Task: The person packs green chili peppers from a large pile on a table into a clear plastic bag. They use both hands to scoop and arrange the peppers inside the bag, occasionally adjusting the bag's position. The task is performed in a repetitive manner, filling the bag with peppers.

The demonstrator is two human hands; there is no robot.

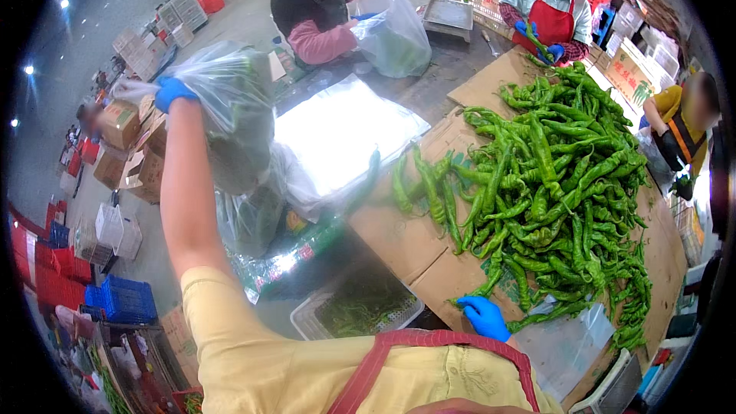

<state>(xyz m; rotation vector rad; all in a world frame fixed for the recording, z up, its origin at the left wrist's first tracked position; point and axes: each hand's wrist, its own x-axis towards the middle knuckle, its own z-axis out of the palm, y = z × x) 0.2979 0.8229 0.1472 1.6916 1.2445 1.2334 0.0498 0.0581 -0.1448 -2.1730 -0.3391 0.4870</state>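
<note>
My left hand [175, 93], in a blue glove, is raised at the left with its fingers closed around the gathered top of a clear plastic bag [234, 88]. The bag hangs full beside a white plastic sheet; green shapes show dimly through its side. Low on the right, my right hand [484, 317], also blue-gloved, rests at the near edge of the cardboard-covered table [399, 241]. Its fingers are stretched out beside the stem end of a long green pepper [491, 274]. A large heap of green peppers [563, 176] covers the table's right side.
Below the table edge sits a white basket [307, 320] with green bits in it. Across the table, one person [314, 19] handles another clear bag [395, 31], and a second in a red apron [556, 15] holds peppers. A third person [678, 126] stands at far right. Blue crates [126, 299] stand left.
</note>
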